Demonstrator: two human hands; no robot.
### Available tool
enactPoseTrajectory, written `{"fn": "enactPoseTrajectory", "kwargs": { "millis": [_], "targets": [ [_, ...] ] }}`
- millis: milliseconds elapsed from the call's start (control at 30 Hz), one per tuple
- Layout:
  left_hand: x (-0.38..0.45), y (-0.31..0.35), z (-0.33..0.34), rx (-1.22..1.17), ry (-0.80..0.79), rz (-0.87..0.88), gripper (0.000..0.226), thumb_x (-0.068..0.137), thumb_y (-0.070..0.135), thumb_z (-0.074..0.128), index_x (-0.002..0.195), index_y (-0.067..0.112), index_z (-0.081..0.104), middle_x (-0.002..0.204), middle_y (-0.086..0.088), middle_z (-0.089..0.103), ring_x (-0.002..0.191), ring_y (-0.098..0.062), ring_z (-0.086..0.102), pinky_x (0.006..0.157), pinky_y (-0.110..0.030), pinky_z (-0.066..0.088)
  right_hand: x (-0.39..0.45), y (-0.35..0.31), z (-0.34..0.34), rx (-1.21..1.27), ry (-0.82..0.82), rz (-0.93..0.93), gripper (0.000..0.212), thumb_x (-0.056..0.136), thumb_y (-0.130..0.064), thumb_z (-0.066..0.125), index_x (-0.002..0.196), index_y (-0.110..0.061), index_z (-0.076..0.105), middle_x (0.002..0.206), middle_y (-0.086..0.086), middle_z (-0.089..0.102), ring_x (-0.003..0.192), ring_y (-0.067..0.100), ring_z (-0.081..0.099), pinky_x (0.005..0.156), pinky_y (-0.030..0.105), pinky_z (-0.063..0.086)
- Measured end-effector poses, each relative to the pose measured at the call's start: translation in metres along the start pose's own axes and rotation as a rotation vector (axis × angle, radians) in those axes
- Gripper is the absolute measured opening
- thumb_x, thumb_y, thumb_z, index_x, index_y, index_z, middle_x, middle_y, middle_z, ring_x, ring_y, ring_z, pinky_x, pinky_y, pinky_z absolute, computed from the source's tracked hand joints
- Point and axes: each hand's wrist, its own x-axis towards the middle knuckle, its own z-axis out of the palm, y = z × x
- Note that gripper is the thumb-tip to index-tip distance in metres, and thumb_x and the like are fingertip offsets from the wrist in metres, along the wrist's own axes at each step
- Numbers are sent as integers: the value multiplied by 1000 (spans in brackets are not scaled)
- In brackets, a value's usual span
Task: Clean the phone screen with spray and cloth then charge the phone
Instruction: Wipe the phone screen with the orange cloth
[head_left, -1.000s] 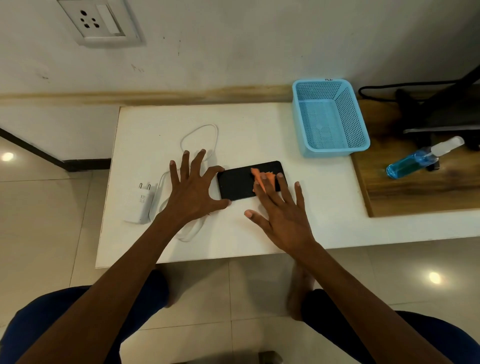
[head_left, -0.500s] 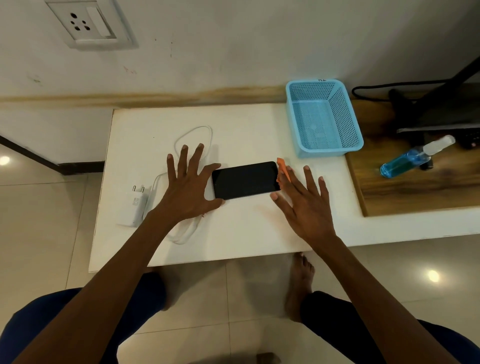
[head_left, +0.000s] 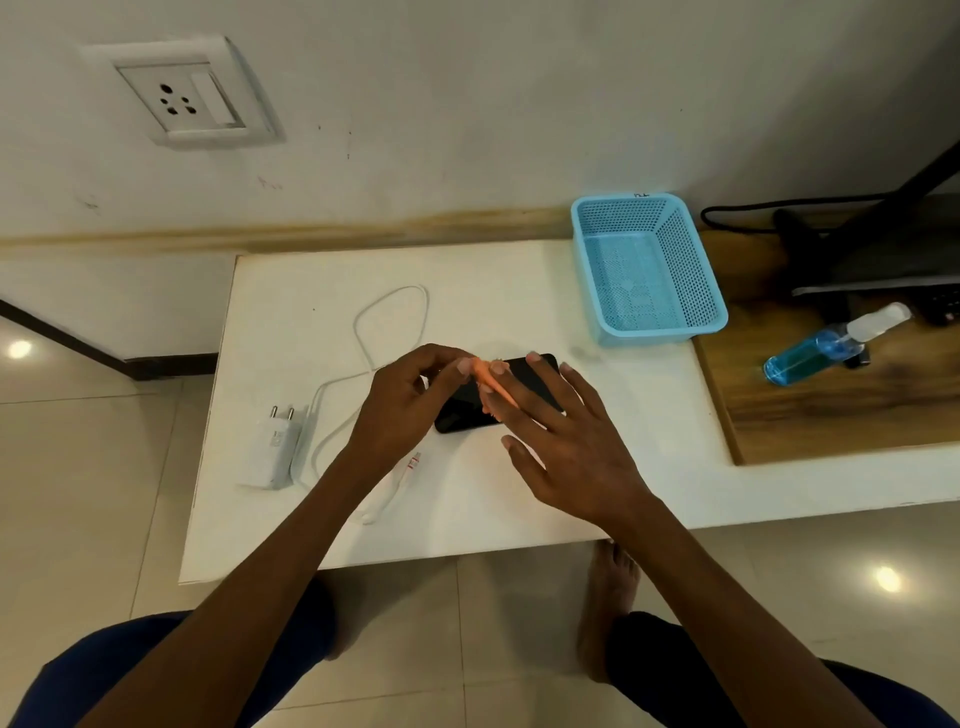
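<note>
Cloth (head_left: 491, 383), small, orange, limp: left hand (head_left: 402, 410) pinches its end, right hand (head_left: 566, 441) fingers flat under it, above phone (head_left: 467, 410) on table (head_left: 519, 291). Phone looks slick, rigid; take by long edges.

Phone (head_left: 524, 395) glossy black glass — basket (head_left: 649, 270) perforated plastic — board (head_left: 857, 405) wood

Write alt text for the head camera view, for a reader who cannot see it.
Two bare hands meet over a black phone on a white table: the left hand pinches an orange cloth that the right hand also touches. A white charger with cable lies left; a blue basket and spray bottle sit right.
</note>
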Motion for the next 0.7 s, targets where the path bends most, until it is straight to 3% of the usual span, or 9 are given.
{"fn": "enactPoseTrajectory", "kwargs": {
  "millis": [267, 367, 500, 567, 633, 700],
  "targets": [
    [1, 2, -2, -92, -43, -98, 12, 93, 35, 63, 86, 27, 69, 84, 14, 70, 77, -1, 60, 67, -8, 43, 1, -5, 4, 36, 19, -7, 52, 101, -27, 45, 152, -19, 37, 162, 4, 28, 151, 32, 22, 116, 54, 28],
    [1, 4, -2, -131, -47, -121, 12, 93, 31, 64, 82, 29, 68, 78, 16, 69, 75, 0, 60, 66, -7, 43, 2, -5, 3, 143, 91, -6, 47, 98, -15, 52, 145, -16, 49, 153, 6, 45, 144, 32, 37, 112, 49, 38],
    [0, 3, -1, -172, -78, -144, 20, 94, 26, 63, 76, 34, 67, 74, 14, 68, 73, -4, 60, 67, -15, 44, 6, -5, 0, 355, 277, 100, 31, 96, -11, 56, 124, -7, 68, 124, 8, 69, 116, 23, 62, 95, 38, 52],
    [0, 2, -1, -158, -91, -156, 21, 94, 27, 62, 75, 35, 67, 74, 14, 68, 72, -4, 60, 67, -18, 44, 9, -7, -4, 541, 299, 234, 29, 96, -20, 56, 122, -15, 68, 119, 0, 70, 109, 12, 61, 91, 31, 53],
    [0, -1, 0, -122, -97, -164, 17, 93, 30, 62, 78, 32, 67, 77, 11, 70, 74, -7, 61, 70, -23, 45, 12, -10, -11, 720, 267, 412, 31, 95, -27, 61, 124, -35, 60, 119, -17, 65, 107, 2, 62, 87, 16, 49],
    [-1, -2, 1, -62, -81, -147, 13, 93, 35, 62, 81, 33, 66, 82, 11, 69, 74, -4, 60, 66, -14, 42, 15, -11, -14, 841, 251, 529, 39, 92, -25, 67, 119, -49, 54, 113, -27, 65, 103, -3, 63, 81, 6, 43]
  ]
}}
